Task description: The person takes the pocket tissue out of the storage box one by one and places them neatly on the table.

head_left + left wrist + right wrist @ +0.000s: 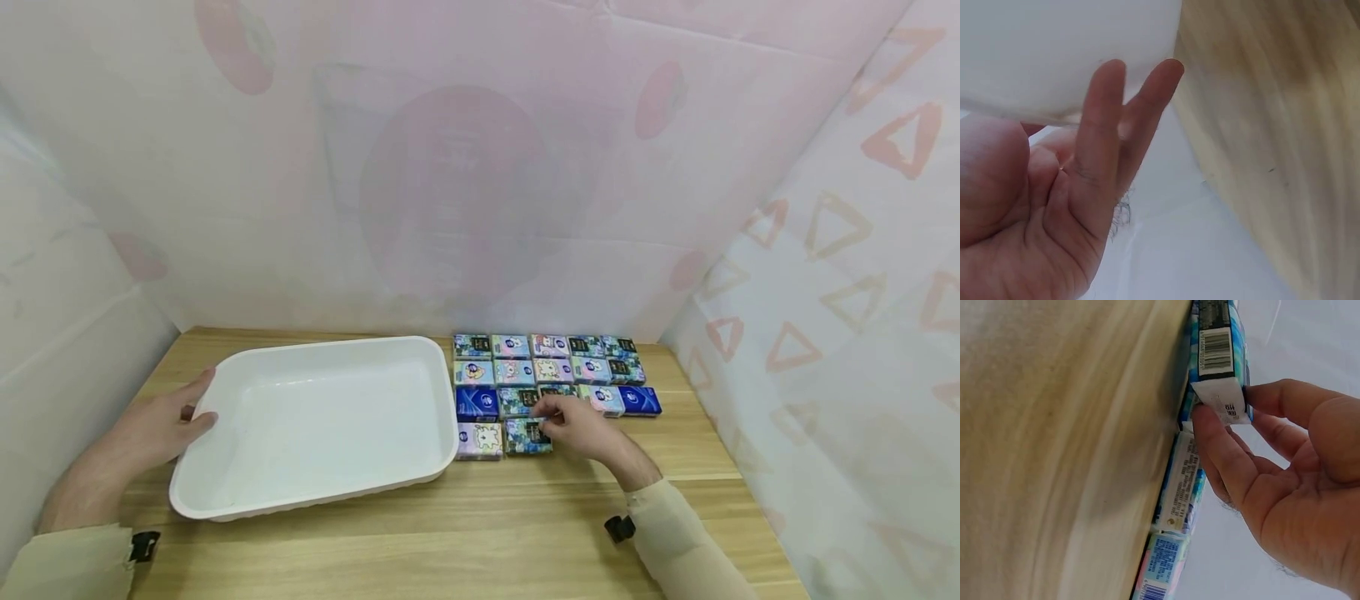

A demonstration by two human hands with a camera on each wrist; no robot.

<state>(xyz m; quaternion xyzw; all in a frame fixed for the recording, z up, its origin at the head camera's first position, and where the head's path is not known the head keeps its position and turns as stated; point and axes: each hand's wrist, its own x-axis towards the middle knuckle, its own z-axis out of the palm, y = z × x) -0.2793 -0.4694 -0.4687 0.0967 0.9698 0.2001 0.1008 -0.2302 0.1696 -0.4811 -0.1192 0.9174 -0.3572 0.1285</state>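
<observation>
My left hand [150, 423] grips the left rim of a white plastic tray [322, 425], thumb over the edge. In the left wrist view, fingers [1100, 125] of this hand lie against the tray's wall [1104, 50]. Over on the right, my right hand [581, 427] pinches the end of a blue floral tissue pack [525, 437] in the front row. The right wrist view shows thumb and fingers on the white end flap of that pack [1216, 356]. Nothing is visible inside the tray.
Several tissue packs lie in rows beside the tray, among them a dark blue pack [477, 403], another at the right end [640, 401], and a cartoon-print pack [479, 440]. All rest on a wooden table [390, 546]. Printed cloth walls [465, 275] border the table.
</observation>
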